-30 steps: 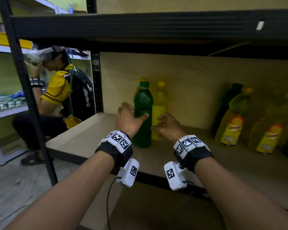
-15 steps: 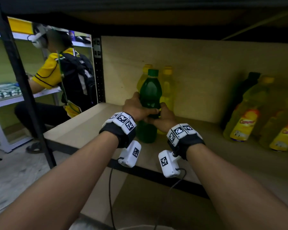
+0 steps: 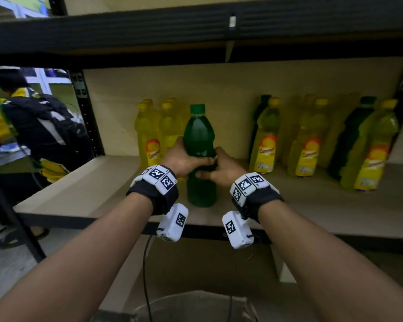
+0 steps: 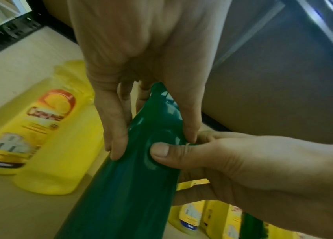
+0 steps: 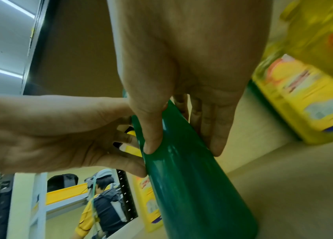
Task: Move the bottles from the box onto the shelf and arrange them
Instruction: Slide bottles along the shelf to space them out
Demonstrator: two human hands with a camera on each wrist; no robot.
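Hands, left hand & right hand, both wrapped round green bottle standing on shelf w/ yellow bottles just behind-left: best kept upright, slid gently, not knocking neighbours.

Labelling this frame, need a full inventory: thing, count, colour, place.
green bottle: 1, green, upright near shelf front, held by both hands
yellow bottles: several, exact count unclear, yellow; one group at left rear, more on right
dark bottles: at least 2, dark green, among right group
shelf: 1, tan board, black frame
other person: 1, yellow shirt, black backpack, far left
left hand: grips green bottle
right hand: grips green bottle
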